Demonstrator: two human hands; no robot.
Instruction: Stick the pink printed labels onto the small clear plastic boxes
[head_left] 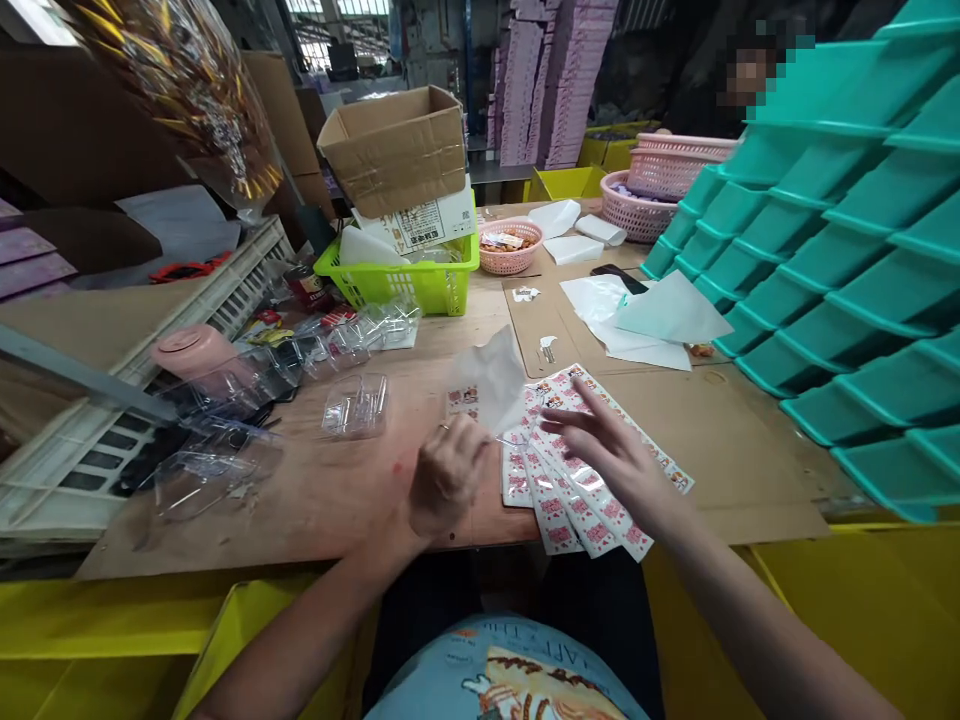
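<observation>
My left hand [448,468] is closed, pinching a curled, pale sticker sheet [499,385] that shows a few red printed stickers on its left part. My right hand [622,455] hovers with fingers spread over several fanned sticker sheets [555,515] printed in pink and red. Whether a small sticker clings to a right fingertip I cannot tell. A clear plastic box [355,406] sits on the table to the left of my hands.
Clear plastic packaging [217,470] and a green basket [405,280] bearing a cardboard box [397,150] stand left. Stacked teal bins [847,250] rise on the right. White papers [671,310] and a pink basket [510,258] lie farther back. A person [742,75] is behind the bins.
</observation>
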